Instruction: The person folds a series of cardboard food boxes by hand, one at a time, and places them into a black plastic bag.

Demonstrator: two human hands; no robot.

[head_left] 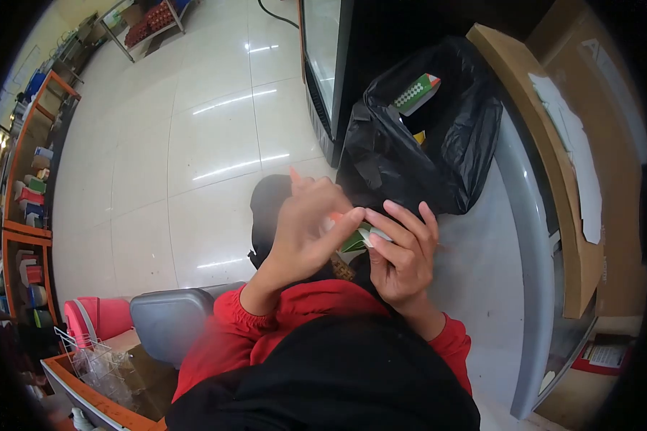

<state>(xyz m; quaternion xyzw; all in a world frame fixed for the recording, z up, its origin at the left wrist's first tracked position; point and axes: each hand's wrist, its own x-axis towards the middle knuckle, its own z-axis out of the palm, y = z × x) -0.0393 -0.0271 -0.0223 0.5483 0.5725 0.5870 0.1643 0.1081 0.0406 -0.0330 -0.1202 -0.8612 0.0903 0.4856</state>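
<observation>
My two hands meet in front of my lap around a small green, white and orange paper carton (354,244), which the fingers mostly cover. My left hand (302,226) is partly smeared by motion, its thumb laid across the carton's upper end and one finger sticking out. On the other side my right hand (404,262) pinches the white edge between thumb and fingers, with the remaining fingers raised. Just beyond the hands stands a black plastic bag (417,161); inside it lies another green and white box (417,93) with an orange end.
A large cardboard box (625,237) and a grey curved edge (528,215) are at my right. Ahead is a glass-fronted cabinet (323,57) on the tiled floor (151,158). Orange-framed shelves (29,158), a pink case (97,320) and a grey seat (169,323) are on the left.
</observation>
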